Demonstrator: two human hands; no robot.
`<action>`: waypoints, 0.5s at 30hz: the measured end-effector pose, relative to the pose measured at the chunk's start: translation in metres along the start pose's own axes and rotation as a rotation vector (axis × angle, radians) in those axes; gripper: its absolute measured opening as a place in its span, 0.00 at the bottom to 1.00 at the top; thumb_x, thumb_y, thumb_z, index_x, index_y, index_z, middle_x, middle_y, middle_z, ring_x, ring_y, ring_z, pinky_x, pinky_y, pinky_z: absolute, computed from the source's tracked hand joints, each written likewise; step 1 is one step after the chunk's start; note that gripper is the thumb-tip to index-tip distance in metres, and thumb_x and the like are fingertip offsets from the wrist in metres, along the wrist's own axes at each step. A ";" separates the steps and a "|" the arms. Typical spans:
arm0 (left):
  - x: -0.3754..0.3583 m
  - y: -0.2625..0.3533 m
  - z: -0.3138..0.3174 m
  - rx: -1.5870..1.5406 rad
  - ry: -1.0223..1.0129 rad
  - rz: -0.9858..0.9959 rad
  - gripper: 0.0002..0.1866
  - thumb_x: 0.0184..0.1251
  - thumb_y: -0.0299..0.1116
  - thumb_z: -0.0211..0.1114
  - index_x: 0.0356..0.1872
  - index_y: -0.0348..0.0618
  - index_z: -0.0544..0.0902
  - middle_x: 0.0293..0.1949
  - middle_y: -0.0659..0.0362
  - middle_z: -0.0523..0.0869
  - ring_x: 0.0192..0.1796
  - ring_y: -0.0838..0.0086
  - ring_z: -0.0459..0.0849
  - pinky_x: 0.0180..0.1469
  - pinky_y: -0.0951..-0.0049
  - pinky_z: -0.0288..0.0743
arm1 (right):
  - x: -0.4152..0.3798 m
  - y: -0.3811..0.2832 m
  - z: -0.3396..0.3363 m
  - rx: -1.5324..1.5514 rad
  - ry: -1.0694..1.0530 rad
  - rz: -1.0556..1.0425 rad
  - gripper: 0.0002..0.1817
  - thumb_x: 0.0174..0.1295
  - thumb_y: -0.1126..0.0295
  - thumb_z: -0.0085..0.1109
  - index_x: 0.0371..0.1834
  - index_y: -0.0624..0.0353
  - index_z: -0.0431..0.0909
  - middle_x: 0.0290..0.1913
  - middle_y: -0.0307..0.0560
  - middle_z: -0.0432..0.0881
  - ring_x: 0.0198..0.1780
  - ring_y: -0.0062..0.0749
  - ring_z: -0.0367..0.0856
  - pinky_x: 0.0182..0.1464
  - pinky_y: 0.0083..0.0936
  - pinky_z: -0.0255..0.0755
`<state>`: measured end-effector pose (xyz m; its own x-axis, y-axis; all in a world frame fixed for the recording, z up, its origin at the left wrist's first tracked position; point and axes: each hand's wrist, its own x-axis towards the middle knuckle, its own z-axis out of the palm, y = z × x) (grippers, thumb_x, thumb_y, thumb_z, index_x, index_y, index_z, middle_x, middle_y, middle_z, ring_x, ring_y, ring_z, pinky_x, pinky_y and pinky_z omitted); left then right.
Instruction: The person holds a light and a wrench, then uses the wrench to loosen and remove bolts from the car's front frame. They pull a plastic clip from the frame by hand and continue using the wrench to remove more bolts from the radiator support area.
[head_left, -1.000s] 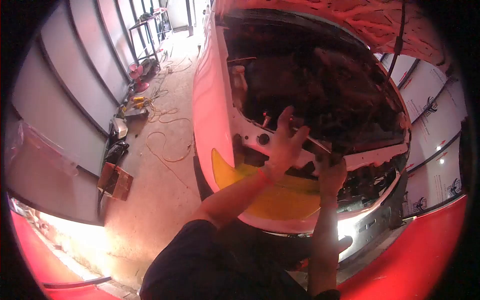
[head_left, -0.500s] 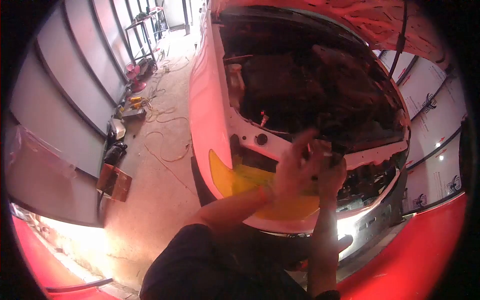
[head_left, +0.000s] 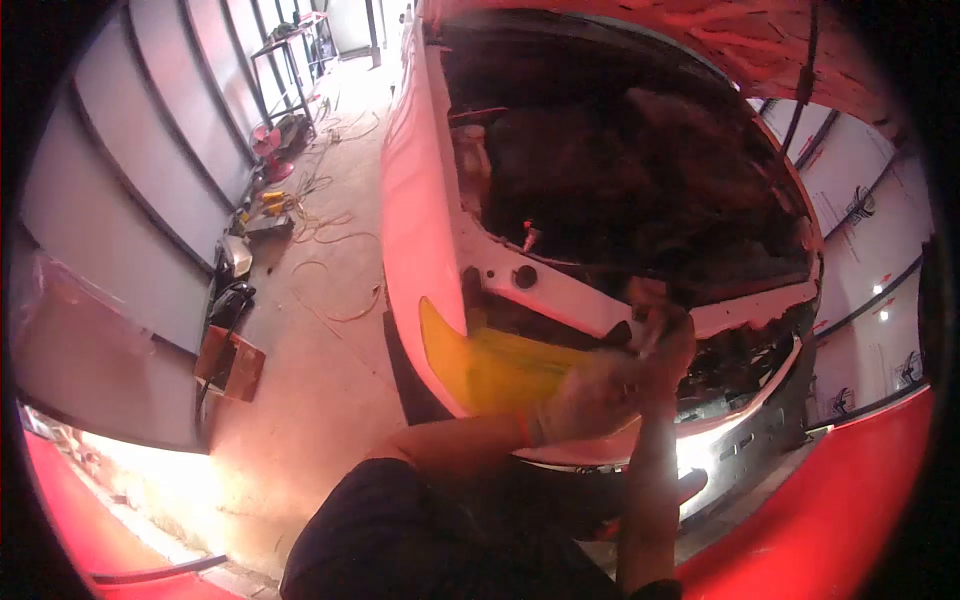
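My right hand [head_left: 668, 350] is raised over the front of a car, fingers closed round a small brownish piece [head_left: 648, 291] whose kind I cannot tell. Just below and left, my left hand [head_left: 590, 396] is smeared by motion and overlaps the right hand's lower part; its fingers do not show clearly. Behind the left hand lies the yellow-covered headlight [head_left: 500, 365], set in the pale fender [head_left: 415, 235]. A light-coloured crossbar [head_left: 565, 300] runs behind both hands, along the front of the open engine bay [head_left: 600, 170].
The raised hood [head_left: 740, 45] hangs over the bay on a dark strut [head_left: 803, 85]. To the left, cables [head_left: 325, 235] and a brown box [head_left: 228, 365] lie on the concrete floor beside a panelled wall [head_left: 120, 270]. A pink fan [head_left: 268, 150] stands farther back.
My left hand has moved down in front of the headlight cover, below the right hand. The right hand stays near the same spot, with the brownish piece at its top.
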<state>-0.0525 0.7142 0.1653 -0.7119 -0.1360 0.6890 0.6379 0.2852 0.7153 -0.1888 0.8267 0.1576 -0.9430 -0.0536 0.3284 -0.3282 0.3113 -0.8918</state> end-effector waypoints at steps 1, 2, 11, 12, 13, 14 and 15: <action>0.017 0.003 -0.008 -0.104 0.014 -0.158 0.17 0.71 0.33 0.71 0.57 0.42 0.81 0.41 0.61 0.84 0.38 0.77 0.79 0.39 0.69 0.74 | 0.007 0.027 0.000 -0.193 0.065 -0.189 0.18 0.71 0.59 0.65 0.50 0.64 0.81 0.45 0.55 0.88 0.47 0.42 0.86 0.55 0.38 0.78; 0.037 0.007 -0.014 -0.119 0.180 -0.188 0.20 0.72 0.32 0.70 0.61 0.41 0.79 0.41 0.61 0.83 0.38 0.78 0.78 0.39 0.72 0.74 | 0.010 0.041 0.001 -0.384 0.123 -0.379 0.19 0.71 0.57 0.65 0.50 0.65 0.81 0.45 0.54 0.88 0.48 0.42 0.86 0.55 0.38 0.78; 0.015 -0.027 -0.023 -0.302 0.392 -0.331 0.23 0.76 0.31 0.65 0.68 0.40 0.73 0.45 0.60 0.82 0.46 0.76 0.83 0.44 0.72 0.77 | 0.001 -0.002 0.002 -0.472 0.079 -0.198 0.17 0.70 0.61 0.61 0.48 0.65 0.82 0.48 0.61 0.84 0.52 0.60 0.84 0.55 0.50 0.77; -0.009 -0.016 -0.021 -0.108 0.209 -0.188 0.19 0.75 0.30 0.65 0.64 0.41 0.76 0.44 0.60 0.83 0.45 0.76 0.84 0.43 0.70 0.78 | 0.000 -0.004 0.004 -0.470 0.071 -0.193 0.17 0.70 0.61 0.61 0.48 0.65 0.82 0.48 0.61 0.84 0.52 0.60 0.84 0.55 0.50 0.77; -0.017 0.001 -0.014 -0.042 0.012 -0.148 0.17 0.74 0.29 0.66 0.61 0.41 0.79 0.43 0.61 0.84 0.45 0.75 0.84 0.44 0.68 0.78 | -0.004 -0.008 0.005 -0.270 0.054 -0.098 0.16 0.69 0.61 0.62 0.48 0.65 0.82 0.48 0.61 0.85 0.52 0.60 0.84 0.55 0.49 0.77; -0.021 0.013 -0.007 0.019 -0.181 -0.105 0.14 0.73 0.29 0.66 0.57 0.42 0.82 0.42 0.61 0.85 0.44 0.75 0.84 0.45 0.66 0.78 | -0.007 -0.011 0.005 -0.074 0.037 -0.005 0.16 0.69 0.62 0.62 0.49 0.65 0.82 0.47 0.61 0.85 0.52 0.60 0.84 0.55 0.48 0.77; -0.024 0.009 -0.003 0.018 -0.172 -0.108 0.14 0.73 0.29 0.66 0.57 0.42 0.82 0.42 0.61 0.85 0.44 0.75 0.84 0.45 0.66 0.78 | -0.008 -0.010 0.007 -0.079 0.030 -0.007 0.16 0.69 0.62 0.62 0.49 0.65 0.82 0.47 0.61 0.85 0.52 0.60 0.84 0.55 0.48 0.77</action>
<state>-0.0285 0.7178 0.1557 -0.8166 -0.0026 0.5772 0.5510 0.2945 0.7808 -0.1779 0.8171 0.1620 -0.9383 -0.0280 0.3446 -0.3283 0.3847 -0.8627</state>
